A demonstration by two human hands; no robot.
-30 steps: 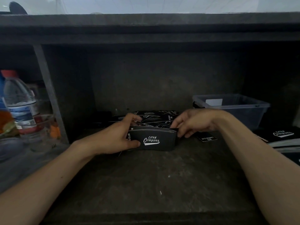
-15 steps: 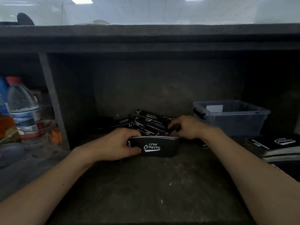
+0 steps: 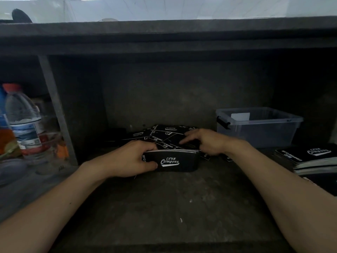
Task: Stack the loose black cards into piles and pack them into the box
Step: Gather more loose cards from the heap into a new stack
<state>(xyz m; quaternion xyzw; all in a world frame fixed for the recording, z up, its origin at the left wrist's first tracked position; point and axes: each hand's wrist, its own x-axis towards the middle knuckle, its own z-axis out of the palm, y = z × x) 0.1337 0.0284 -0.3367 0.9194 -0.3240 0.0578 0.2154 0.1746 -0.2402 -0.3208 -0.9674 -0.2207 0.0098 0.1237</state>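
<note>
water bottle [image 3: 23, 121] with a red cap sat far left past a grey post [image 3: 54, 106], orange stuff [image 3: 63, 150] next to it.

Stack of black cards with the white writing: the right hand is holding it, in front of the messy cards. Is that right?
Not quite. The left hand is holding the stack, in front of the messy cards. The right hand is reaching onto the messy cards instead. The head view shows this.
</note>
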